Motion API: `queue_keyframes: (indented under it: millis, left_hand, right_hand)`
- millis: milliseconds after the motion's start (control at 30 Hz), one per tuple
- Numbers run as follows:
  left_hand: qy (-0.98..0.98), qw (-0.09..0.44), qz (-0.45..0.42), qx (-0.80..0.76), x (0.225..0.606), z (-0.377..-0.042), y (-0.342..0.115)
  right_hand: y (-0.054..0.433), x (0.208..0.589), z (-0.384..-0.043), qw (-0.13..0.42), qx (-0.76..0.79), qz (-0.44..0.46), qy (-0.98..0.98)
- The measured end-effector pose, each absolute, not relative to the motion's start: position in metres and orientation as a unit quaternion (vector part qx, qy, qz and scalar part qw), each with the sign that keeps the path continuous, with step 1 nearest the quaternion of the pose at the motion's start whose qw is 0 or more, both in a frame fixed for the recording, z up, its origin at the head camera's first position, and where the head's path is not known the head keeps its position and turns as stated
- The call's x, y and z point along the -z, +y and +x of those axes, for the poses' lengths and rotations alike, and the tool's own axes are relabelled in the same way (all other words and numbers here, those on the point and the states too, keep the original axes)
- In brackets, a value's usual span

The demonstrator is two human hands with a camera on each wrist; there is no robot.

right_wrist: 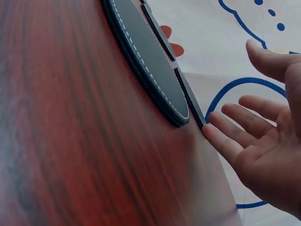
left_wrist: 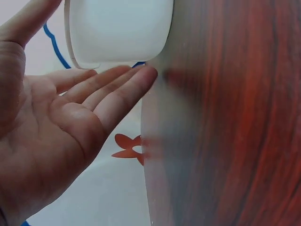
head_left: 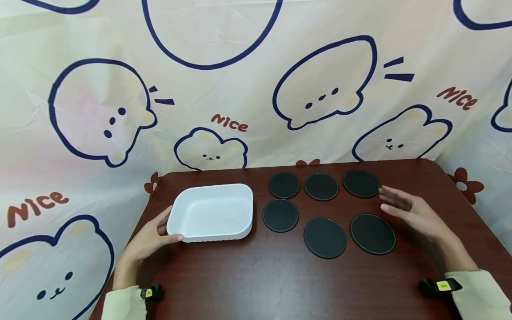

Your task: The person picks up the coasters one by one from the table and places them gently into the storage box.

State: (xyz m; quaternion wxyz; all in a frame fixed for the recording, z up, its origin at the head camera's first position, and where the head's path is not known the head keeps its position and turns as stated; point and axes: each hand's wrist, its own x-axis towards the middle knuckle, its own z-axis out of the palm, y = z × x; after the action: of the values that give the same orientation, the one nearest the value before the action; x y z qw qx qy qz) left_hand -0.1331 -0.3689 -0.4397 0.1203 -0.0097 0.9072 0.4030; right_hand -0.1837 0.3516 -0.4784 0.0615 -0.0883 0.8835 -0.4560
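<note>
1 wht tray [head_left: 210, 212] touching L hand [head_left: 147, 240], fingers extended; R hand [head_left: 420, 216] loose, empty nr blk disc [head_left: 361, 183]

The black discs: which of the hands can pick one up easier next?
Probably the right hand. It holds nothing, and its fingertips are right by the far-right black disc. The left hand is at the white tray, with the tray between it and the discs.
</note>
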Motion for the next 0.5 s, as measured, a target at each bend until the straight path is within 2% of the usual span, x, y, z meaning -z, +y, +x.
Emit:
queue_keyframes:
  millis: [500]
  left_hand:
    - [0.907,0.112,0.0,-0.405,0.443,-0.135,-0.37]
  right_hand:
    - [0.36,0.481,-0.171,0.091,0.455,-0.105,0.879]
